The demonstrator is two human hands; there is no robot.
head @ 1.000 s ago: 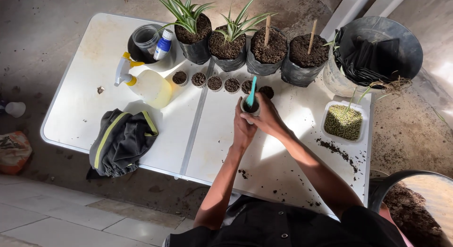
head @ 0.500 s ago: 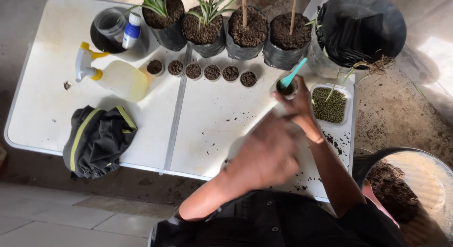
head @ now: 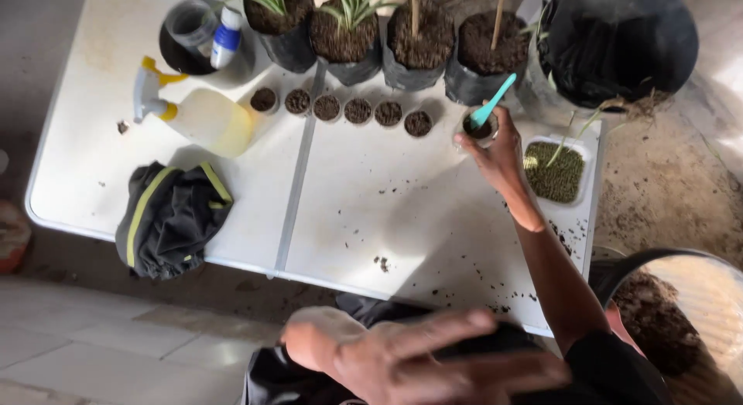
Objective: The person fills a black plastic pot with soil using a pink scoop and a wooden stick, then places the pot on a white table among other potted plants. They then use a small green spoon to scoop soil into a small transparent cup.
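Note:
My right hand (head: 501, 159) grips a small round pot of dark soil (head: 477, 131) with a teal spoon (head: 493, 101) standing in it. The pot sits at the right end of a row of several small soil-filled pots (head: 341, 109) on the white folding table (head: 364, 211). My left hand (head: 422, 360) is blurred and close to the camera at the bottom, fingers spread, holding nothing.
Black grow bags of soil with plants and sticks (head: 414, 37) line the far edge. A white tray of green pellets (head: 556, 173) lies right of my hand. A yellow spray bottle (head: 205, 120), a black jacket (head: 174, 217), a black bucket (head: 619, 41) and a tub of soil (head: 665, 320) surround the table.
My left hand has left the small pot and pulled back toward my body. My right hand stays on the pot with the spoon at the row's right end.

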